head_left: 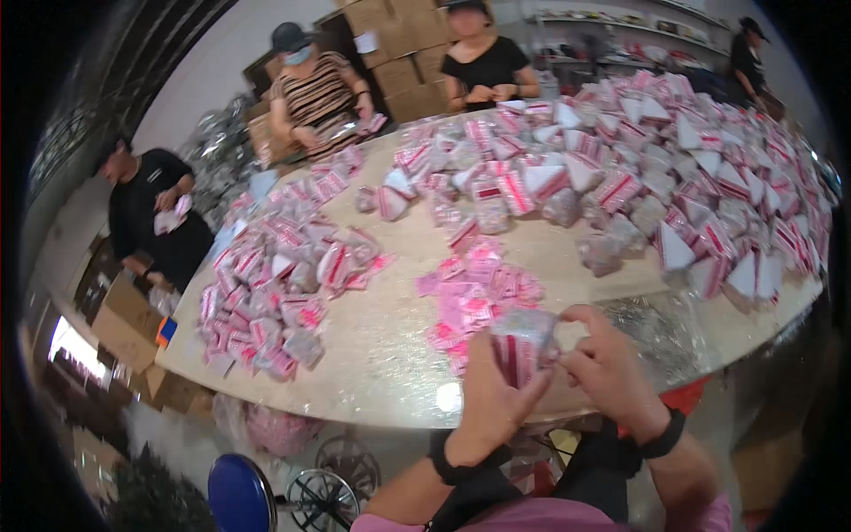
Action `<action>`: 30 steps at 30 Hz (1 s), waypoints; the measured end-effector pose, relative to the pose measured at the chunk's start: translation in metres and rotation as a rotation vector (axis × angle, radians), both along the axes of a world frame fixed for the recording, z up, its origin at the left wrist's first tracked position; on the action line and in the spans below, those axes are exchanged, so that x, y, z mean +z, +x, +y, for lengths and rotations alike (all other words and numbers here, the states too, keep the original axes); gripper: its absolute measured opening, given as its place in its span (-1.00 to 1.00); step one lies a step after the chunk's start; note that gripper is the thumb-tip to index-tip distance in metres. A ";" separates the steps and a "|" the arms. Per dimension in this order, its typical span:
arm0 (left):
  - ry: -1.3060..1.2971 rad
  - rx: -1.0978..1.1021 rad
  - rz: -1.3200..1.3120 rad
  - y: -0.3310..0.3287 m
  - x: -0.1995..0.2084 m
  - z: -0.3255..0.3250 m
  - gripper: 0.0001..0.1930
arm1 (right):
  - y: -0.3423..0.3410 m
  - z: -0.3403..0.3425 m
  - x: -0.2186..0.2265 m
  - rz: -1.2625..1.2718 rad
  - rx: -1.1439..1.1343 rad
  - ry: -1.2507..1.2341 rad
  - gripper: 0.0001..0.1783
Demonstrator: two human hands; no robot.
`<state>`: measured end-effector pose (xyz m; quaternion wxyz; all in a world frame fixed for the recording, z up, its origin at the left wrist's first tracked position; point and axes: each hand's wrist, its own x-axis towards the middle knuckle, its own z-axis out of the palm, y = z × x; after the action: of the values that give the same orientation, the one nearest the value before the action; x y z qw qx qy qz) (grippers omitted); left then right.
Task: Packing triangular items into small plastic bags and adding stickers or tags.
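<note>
My left hand (492,395) is wrapped round a small clear plastic packet (519,341) with pink-and-white printing, held above the near edge of the table. My right hand (616,368) is at the packet's right side, its fingers curled and pinching at the edge of the plastic. Just beyond my hands lies a loose heap of small pink cards (474,288). To the right of the heap, partly behind my right hand, a stack of flat clear plastic bags (660,332) rests on the table.
Wrapped packets form a large pile (656,168) at the far right and a smaller pile (275,275) at the left of the table (381,372). Several people work around it. Cardboard boxes (128,324) stand at the left; a blue stool (239,492) is below the near edge.
</note>
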<state>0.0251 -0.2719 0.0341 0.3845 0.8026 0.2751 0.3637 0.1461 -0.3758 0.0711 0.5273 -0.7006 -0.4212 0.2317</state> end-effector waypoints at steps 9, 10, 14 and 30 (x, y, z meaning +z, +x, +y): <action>-0.249 -0.034 0.010 -0.014 0.002 0.012 -0.29 | -0.004 0.016 0.004 0.476 0.134 0.011 -0.42; -0.242 -0.010 -0.018 -0.018 0.002 0.018 -0.30 | -0.007 0.015 0.004 0.369 0.168 0.048 -0.45; -0.352 0.143 -0.125 -0.054 -0.011 0.110 -0.47 | -0.005 0.004 0.000 0.223 0.179 0.062 -0.57; -0.072 0.023 0.226 -0.096 -0.021 0.159 -0.53 | 0.096 -0.073 -0.040 -0.725 -0.080 -0.385 -0.79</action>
<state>-0.0712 -0.1125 0.0131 0.3752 0.8210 0.3387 0.2654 0.2425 -0.4493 0.0306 0.2126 -0.8385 -0.5011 0.0240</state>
